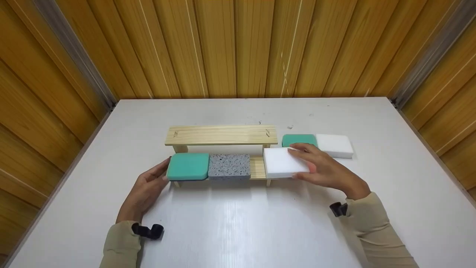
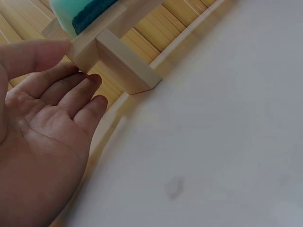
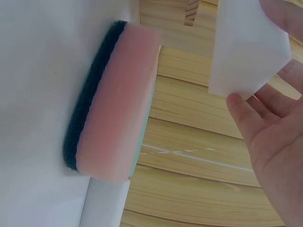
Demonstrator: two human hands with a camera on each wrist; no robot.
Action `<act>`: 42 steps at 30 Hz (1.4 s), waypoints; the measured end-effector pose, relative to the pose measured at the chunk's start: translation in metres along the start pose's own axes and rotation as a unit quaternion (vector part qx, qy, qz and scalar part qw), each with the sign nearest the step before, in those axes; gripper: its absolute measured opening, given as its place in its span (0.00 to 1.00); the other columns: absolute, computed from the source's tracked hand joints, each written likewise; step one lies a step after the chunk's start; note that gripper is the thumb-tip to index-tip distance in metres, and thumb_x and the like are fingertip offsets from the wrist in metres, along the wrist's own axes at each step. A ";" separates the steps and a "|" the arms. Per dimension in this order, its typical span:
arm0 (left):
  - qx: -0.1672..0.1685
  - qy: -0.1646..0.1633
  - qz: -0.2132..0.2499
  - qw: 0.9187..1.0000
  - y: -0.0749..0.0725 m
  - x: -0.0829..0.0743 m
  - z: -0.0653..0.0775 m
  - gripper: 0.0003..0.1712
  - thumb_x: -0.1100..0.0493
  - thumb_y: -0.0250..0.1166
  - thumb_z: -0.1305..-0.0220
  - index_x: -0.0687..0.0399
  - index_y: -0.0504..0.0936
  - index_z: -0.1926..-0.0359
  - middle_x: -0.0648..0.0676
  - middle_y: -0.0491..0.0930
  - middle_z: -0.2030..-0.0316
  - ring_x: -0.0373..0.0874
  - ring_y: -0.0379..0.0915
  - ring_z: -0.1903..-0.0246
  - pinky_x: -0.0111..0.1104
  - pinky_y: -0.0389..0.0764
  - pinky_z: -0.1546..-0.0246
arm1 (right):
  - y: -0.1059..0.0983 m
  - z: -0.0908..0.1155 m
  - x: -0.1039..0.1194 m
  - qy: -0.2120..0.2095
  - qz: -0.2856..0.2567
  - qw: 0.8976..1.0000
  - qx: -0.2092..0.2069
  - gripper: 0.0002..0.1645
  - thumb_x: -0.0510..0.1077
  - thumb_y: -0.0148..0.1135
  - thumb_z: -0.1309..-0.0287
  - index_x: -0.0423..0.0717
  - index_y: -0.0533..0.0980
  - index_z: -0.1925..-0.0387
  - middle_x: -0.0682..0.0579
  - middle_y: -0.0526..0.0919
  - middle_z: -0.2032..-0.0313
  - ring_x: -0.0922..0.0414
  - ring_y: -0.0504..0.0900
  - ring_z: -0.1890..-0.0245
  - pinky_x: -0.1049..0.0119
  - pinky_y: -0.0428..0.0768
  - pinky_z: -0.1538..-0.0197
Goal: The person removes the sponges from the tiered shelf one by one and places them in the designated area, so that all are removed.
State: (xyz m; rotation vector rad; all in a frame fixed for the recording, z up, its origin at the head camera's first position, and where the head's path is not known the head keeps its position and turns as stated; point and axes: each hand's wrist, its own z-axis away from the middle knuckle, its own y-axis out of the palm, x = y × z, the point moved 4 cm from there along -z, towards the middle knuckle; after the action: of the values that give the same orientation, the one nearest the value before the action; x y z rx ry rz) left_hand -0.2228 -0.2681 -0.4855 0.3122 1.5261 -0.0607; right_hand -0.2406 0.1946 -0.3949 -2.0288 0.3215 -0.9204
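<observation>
A two-step wooden stand (image 1: 257, 167) carries a green sponge (image 1: 187, 166) at the left of its lower step and a grey speckled pumice-like block (image 1: 229, 166) beside it. My left hand (image 1: 145, 191) holds the stand's left end, thumb at the front corner; its other fingers bend loosely by the board's end (image 2: 84, 54) in the left wrist view. Between thumb and fingers, my right hand (image 1: 323, 167) grips a white foam block (image 1: 284, 163) at the lower step's right end. The block's left edge overlaps the step, with bare wood between it and the grey block.
Near my right hand, a pink sponge (image 3: 118, 104) with a dark scouring layer stands on the white table (image 1: 230, 223). Behind that hand lie another green sponge (image 1: 297, 139) and another white block (image 1: 334, 145). The stand's upper step (image 1: 221, 134) rises behind the lower one.
</observation>
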 end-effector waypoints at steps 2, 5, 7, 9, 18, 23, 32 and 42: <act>0.002 0.003 -0.004 1.000 0.000 0.000 0.000 0.38 0.67 0.57 0.34 0.65 0.51 0.27 0.57 0.47 0.24 0.49 0.38 0.24 0.20 0.62 0.35 | -0.001 0.001 -0.001 0.010 0.000 1.000 -0.001 0.39 0.41 0.74 0.53 0.36 0.71 0.38 0.41 0.72 0.38 0.44 0.72 0.39 0.86 0.58 0.38; 0.006 0.006 -0.002 1.000 0.000 0.000 -0.001 0.38 0.67 0.57 0.34 0.65 0.50 0.27 0.58 0.46 0.24 0.50 0.38 0.24 0.21 0.62 0.35 | -0.002 0.003 -0.003 0.018 0.002 1.000 0.000 0.39 0.40 0.74 0.53 0.36 0.71 0.38 0.41 0.71 0.37 0.43 0.71 0.38 0.87 0.56 0.38; 0.010 0.009 -0.003 1.000 0.000 0.000 -0.001 0.38 0.67 0.57 0.33 0.66 0.50 0.27 0.59 0.46 0.24 0.51 0.37 0.25 0.21 0.62 0.35 | -0.003 0.005 -0.004 0.019 0.002 1.000 0.000 0.39 0.39 0.74 0.53 0.35 0.70 0.38 0.40 0.71 0.37 0.43 0.71 0.38 0.88 0.55 0.37; 0.011 0.008 -0.004 1.000 0.000 -0.001 -0.001 0.38 0.67 0.56 0.33 0.65 0.50 0.27 0.58 0.46 0.24 0.50 0.37 0.24 0.21 0.61 0.34 | -0.005 0.006 -0.005 0.019 0.001 1.000 -0.001 0.40 0.39 0.74 0.53 0.35 0.70 0.38 0.40 0.71 0.37 0.42 0.70 0.38 0.89 0.54 0.38; 0.004 0.003 -0.017 1.000 0.001 -0.001 0.000 0.38 0.67 0.56 0.33 0.64 0.50 0.27 0.57 0.47 0.24 0.49 0.37 0.24 0.20 0.61 0.35 | -0.011 0.013 -0.010 0.034 0.014 0.999 -0.001 0.40 0.38 0.73 0.52 0.36 0.69 0.37 0.40 0.70 0.36 0.40 0.68 0.36 0.91 0.50 0.38; 0.005 0.000 -0.017 1.000 0.001 -0.001 0.000 0.39 0.66 0.57 0.33 0.64 0.50 0.26 0.56 0.46 0.24 0.48 0.37 0.24 0.20 0.60 0.34 | -0.013 0.017 -0.011 0.039 0.017 0.999 -0.001 0.39 0.37 0.72 0.52 0.36 0.69 0.36 0.40 0.69 0.36 0.39 0.67 0.36 0.91 0.50 0.38; 0.006 0.005 -0.003 1.000 0.000 0.000 0.000 0.38 0.67 0.57 0.33 0.65 0.51 0.27 0.58 0.46 0.24 0.49 0.37 0.24 0.20 0.62 0.34 | -0.017 0.023 -0.014 0.050 0.024 0.998 -0.003 0.38 0.39 0.71 0.49 0.38 0.68 0.35 0.40 0.69 0.36 0.39 0.66 0.35 0.93 0.47 0.38; 0.006 0.007 -0.008 1.000 0.001 -0.001 0.000 0.38 0.66 0.57 0.33 0.65 0.51 0.27 0.59 0.47 0.25 0.51 0.38 0.25 0.20 0.63 0.35 | -0.021 0.029 -0.018 0.063 0.035 0.997 0.001 0.39 0.41 0.70 0.47 0.41 0.67 0.34 0.42 0.67 0.34 0.39 0.65 0.34 0.93 0.48 0.38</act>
State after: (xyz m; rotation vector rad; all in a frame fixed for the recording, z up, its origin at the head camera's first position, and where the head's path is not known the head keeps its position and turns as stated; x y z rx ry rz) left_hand -0.2224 -0.2670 -0.4842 0.3109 1.5425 -0.0800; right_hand -0.2343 0.2344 -0.3969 -1.9498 0.4567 -1.0069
